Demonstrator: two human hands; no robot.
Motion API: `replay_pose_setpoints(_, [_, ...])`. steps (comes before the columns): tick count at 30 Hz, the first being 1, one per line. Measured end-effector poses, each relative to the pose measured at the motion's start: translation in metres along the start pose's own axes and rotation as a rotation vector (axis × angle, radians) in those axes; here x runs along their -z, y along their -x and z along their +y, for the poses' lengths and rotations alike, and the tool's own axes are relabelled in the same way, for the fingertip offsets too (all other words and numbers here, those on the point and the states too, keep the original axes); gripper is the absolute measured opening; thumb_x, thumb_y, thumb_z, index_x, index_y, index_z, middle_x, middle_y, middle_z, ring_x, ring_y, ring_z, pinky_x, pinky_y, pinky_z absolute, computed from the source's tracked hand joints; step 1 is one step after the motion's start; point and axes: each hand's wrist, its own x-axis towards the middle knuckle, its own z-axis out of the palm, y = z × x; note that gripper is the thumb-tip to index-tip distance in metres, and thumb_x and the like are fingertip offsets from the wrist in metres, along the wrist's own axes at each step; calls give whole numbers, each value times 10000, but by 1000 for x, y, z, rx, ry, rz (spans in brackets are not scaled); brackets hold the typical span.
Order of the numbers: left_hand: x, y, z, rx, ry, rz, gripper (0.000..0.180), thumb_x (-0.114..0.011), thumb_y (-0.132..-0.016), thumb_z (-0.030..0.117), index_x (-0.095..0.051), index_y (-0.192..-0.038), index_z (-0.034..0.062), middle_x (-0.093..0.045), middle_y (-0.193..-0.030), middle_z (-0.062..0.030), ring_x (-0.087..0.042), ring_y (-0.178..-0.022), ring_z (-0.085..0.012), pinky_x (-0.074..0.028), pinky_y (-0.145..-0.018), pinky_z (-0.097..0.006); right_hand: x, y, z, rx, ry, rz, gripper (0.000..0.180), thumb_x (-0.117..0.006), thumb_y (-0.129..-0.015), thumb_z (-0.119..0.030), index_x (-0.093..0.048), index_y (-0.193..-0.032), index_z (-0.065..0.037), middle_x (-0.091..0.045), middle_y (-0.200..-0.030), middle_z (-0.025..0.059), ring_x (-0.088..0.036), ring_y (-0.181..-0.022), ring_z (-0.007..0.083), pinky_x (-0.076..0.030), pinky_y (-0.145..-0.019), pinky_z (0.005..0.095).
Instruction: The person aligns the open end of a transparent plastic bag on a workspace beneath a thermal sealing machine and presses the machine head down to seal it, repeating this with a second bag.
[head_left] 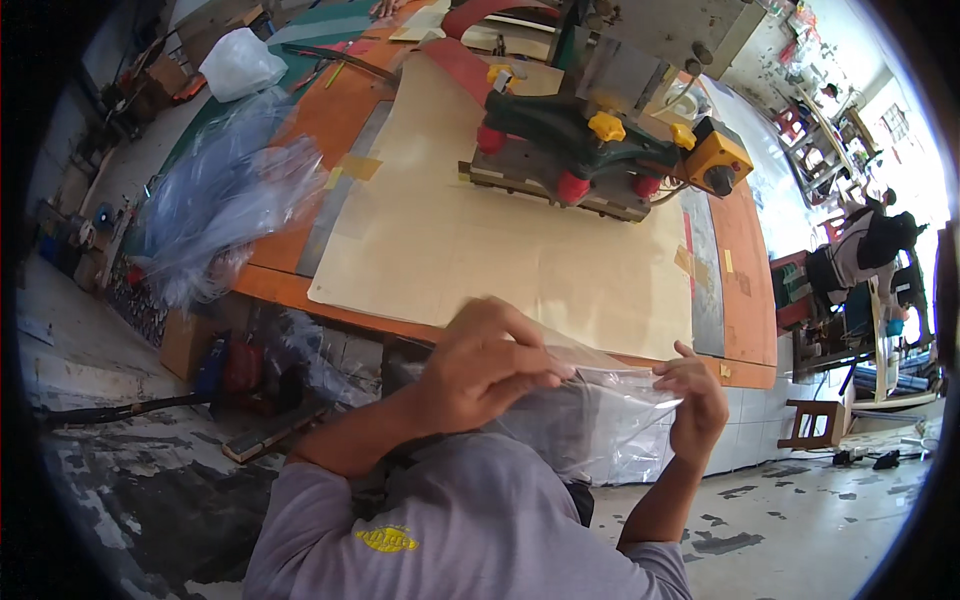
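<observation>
A clear plastic bag or sheet [610,415] is stretched between my two hands in front of my body, by the near edge of the orange table. My left hand [487,365] pinches its left upper edge between thumb and fingertips. At its right edge, my right hand [695,400] grips the plastic with the fingers partly bent. Beyond my hands a large cream sheet [450,220] lies on the table. Over the sheet stands a press head [575,150] with a dark green frame, yellow knobs and red feet.
A heap of clear plastic [220,190] lies on the table's left side, near a white bag [242,65]. A yellow control box [718,158] is attached right of the press. Someone's hand [385,8] shows at the far edge. Another person [870,250] and a wooden stool [815,424] are at right.
</observation>
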Motion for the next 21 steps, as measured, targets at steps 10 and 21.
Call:
replay_pose_setpoints(10, [-53,-26,-9,-170,-136,56,268,-789,-891,95,-683,-1135,63,-723,-965,-106,-712,-753,-239,-554,-635,-337,9,-39,-35,-289,119,182,422,-429,-850,-20,-670,-1190,44,-669,-1258,200,-529,-1362,306,-366,-1172,444])
replay_pose_setpoints(21, [-67,-41,-4,-273,-341,-43,349,-774,-922,125,-624,-1214,7,-678,-894,-92,-695,-706,-217,-530,-559,-332,-2,-64,-87,-112,398,-189,304,-834,-821,-81,-721,-1096,-16,-748,-977,130,-728,-896,294,-552,-776,389])
